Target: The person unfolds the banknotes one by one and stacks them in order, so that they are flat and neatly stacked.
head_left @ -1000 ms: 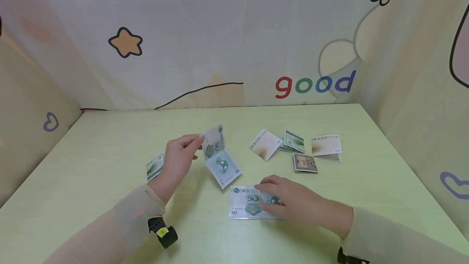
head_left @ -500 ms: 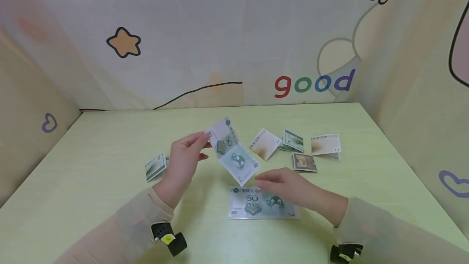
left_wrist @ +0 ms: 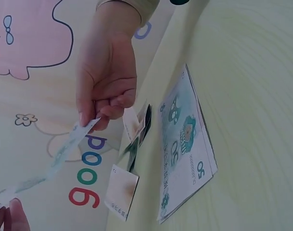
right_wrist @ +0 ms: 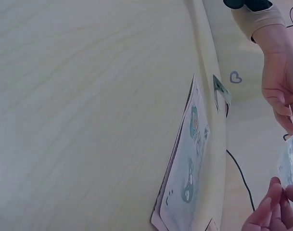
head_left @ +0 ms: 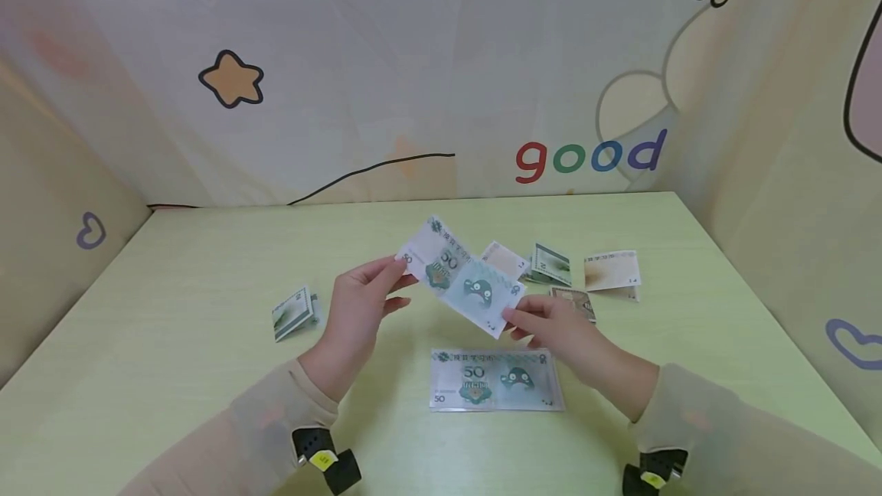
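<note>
Left hand (head_left: 360, 314) and right hand (head_left: 566, 329) pinch opposite ends of my creased 50 note (head_left: 463, 275), raised above the table (head_left: 179, 343); if I tug too hard, it could rip.

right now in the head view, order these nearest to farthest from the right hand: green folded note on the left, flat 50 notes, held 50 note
1. held 50 note, pinched in the right hand
2. flat 50 notes, below the held 50 note
3. green folded note, left of the left hand
</note>
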`<state>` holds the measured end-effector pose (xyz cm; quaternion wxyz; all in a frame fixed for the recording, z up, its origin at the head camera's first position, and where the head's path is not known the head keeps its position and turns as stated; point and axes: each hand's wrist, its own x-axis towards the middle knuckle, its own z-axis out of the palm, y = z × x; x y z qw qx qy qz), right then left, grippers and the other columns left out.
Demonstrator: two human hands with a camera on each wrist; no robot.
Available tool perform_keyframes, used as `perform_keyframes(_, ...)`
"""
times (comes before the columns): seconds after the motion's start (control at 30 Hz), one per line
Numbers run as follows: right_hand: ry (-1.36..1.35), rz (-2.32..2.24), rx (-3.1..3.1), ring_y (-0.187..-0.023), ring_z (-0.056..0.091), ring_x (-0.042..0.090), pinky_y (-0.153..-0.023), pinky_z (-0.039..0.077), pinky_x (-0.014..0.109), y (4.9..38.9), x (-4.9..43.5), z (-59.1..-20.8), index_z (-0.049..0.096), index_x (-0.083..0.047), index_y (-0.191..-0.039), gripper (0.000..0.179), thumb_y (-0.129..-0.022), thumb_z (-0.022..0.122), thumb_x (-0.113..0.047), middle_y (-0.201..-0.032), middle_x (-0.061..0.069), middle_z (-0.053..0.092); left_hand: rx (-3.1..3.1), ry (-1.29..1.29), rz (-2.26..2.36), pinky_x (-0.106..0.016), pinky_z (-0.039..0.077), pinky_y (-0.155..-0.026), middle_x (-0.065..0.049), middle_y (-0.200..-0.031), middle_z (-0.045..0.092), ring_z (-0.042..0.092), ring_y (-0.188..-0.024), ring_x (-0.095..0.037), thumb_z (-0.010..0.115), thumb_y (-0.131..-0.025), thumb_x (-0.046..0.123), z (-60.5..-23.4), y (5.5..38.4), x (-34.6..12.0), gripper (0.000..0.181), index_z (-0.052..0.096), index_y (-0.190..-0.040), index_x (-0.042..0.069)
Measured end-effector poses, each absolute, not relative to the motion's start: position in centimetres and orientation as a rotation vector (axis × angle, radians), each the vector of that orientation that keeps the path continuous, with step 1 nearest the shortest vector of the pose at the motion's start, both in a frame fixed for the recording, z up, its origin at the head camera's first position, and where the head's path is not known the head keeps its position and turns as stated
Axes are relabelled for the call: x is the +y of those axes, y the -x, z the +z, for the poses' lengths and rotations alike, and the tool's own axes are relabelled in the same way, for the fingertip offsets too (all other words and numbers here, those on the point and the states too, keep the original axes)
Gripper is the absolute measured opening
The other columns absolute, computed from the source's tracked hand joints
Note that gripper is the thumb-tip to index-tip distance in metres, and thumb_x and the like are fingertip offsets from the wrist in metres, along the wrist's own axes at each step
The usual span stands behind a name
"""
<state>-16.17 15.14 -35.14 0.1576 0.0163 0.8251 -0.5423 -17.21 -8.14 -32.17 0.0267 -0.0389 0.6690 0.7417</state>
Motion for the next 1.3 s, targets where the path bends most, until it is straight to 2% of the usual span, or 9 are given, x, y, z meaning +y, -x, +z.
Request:
perform_keyframes(0.27,-0.083,-1.722,2.326,-0.089,0.047,0.029,-0.074,0.043,0.029,16.5,17.0,-34.7,0.055,-0.005,-0.104,0.041,-0.078,0.057,-0.037,-0.094,0.010,0.054,2.007,0.101,2.130,-0.030,0.045,-0.073,-0.009,-0.098,0.059,0.056,-0.090,-0.022,0.056,-0.082,0.020,-33.7,17.2,-8.4,0.022,0.058,-0.098,0.006)
perform_keyframes(0.47,-0.092,-1.720,2.319,-0.086,0.047,0.030,-0.073,0.042,0.030,16.4,17.7,-34.6,0.055,-0.003,-0.105,0.044,-0.076,0.059,-0.035,-0.089,0.011,0.053,2.018,0.077,2.018,-0.031,0.046,-0.070,-0.013,-0.099,0.059,0.056,-0.089,-0.025,0.056,-0.081,0.024,-34.6,17.1,-8.7,0.026,0.056,-0.098,0.004)
perform_keyframes(0.67,-0.120,-1.668,2.328,-0.082,0.048,0.028,-0.074,0.042,0.033,16.1,17.9,-34.7,0.058,-0.003,-0.100,0.038,-0.076,0.061,-0.033,-0.086,0.010,0.054,2.083,0.096,1.973,-0.030,0.046,-0.068,-0.005,-0.098,0.058,0.055,-0.085,-0.021,0.057,-0.080,0.026,-34.9,17.6,-8.9,0.025,0.058,-0.100,0.009)
perform_keyframes(0.83,-0.108,-1.656,2.320,-0.081,0.049,0.030,-0.072,0.043,0.034,15.9,18.2,-34.8,0.060,-0.005,-0.097,0.036,-0.076,0.060,-0.033,-0.088,0.011,0.055,2.176,0.107,1.873,-0.030,0.046,-0.065,-0.004,-0.094,0.059,0.054,-0.081,-0.021,0.058,-0.079,0.029,-35.2,17.8,-9.1,0.025,0.061,-0.096,0.011)
perform_keyframes(1.0,-0.042,-1.531,2.402,-0.077,0.050,0.026,-0.067,0.043,0.032,15.8,18.6,-35.0,0.062,-0.006,-0.093,0.030,-0.077,0.059,-0.032,-0.084,0.010,0.055,2.312,0.017,1.668,-0.029,0.045,-0.060,-0.003,-0.085,0.061,0.055,-0.076,-0.019,0.059,-0.077,0.032,-35.8,17.6,-9.5,0.025,0.063,-0.091,0.011)
perform_keyframes(1.3,0.148,-1.211,2.528,-0.065,0.049,0.018,-0.056,0.041,0.028,15.5,19.8,-35.0,0.061,-0.008,-0.081,0.021,-0.077,0.061,-0.028,-0.070,0.007,0.056,2.369,-0.178,1.385,-0.028,0.043,-0.055,-0.003,-0.071,0.060,0.056,-0.068,-0.019,0.060,-0.078,0.028,-36.1,16.7,-9.5,0.020,0.063,-0.085,0.009)
